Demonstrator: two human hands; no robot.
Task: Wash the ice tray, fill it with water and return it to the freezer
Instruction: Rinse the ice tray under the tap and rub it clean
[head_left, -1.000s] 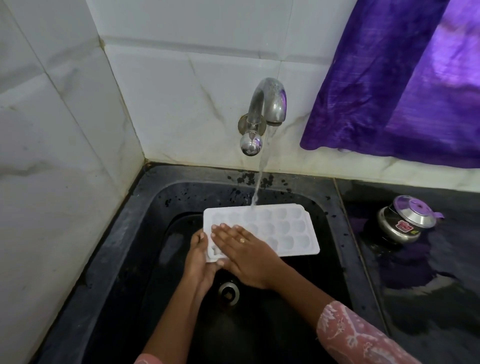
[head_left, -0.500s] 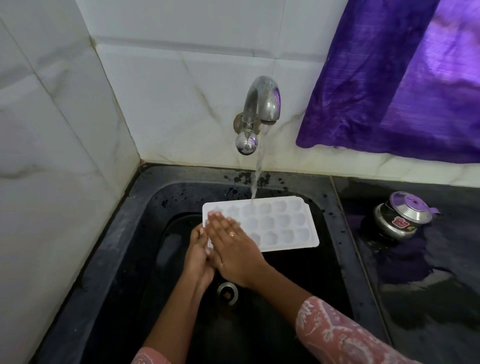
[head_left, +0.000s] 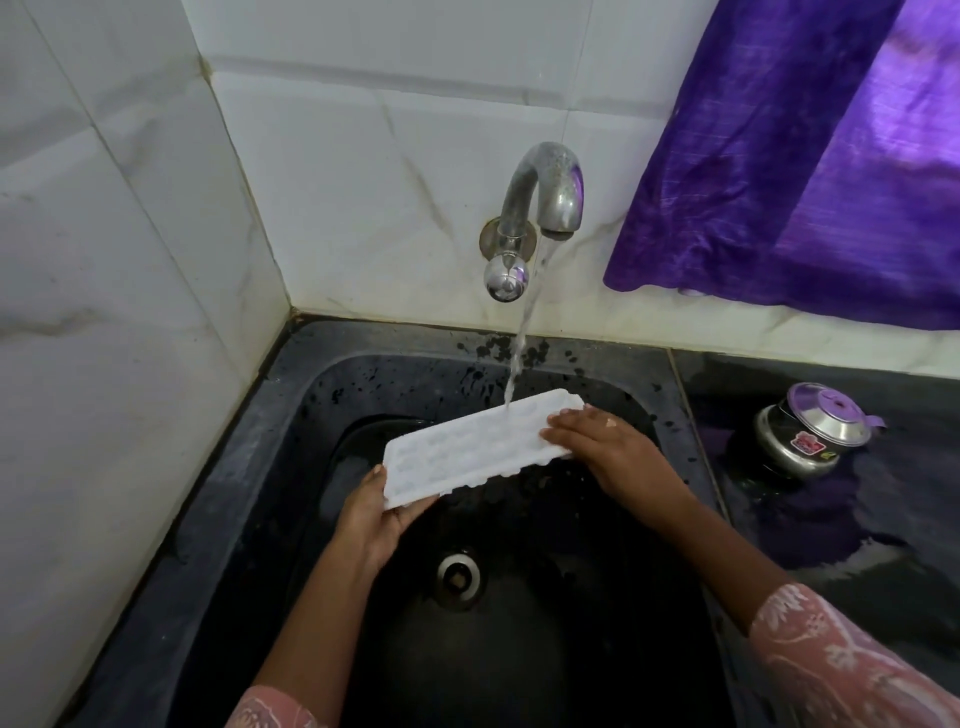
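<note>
Over the black sink (head_left: 260, 415), the white ice tray (head_left: 467, 447) hangs tilted under water running from the tap (head_left: 545, 192); the left hand (head_left: 371, 519) grasps its near left corner, fingers curled beneath. The right hand (head_left: 608, 447) lays straight fingers across its far right end.

- The single view rides on my head and looks forward and steeply down into the black sink (head_left: 270, 405), from above and just behind my forearms.
- It faces the corner of the white tiled wall (head_left: 363, 156). The tap (head_left: 545, 197) sits a little right of centre in the upper half.
- It is close: my left hand (head_left: 374, 514), my right hand (head_left: 602, 452) and the ice tray (head_left: 467, 447) fill mid-frame, and my sleeves are cut by the bottom edge.
- The drain (head_left: 457, 574) lies below centre.
- The lens is wide, so tile lines bow. The purple curtain (head_left: 805, 156) takes the upper right, and the steel pot (head_left: 810, 436) stands near the right edge.
</note>
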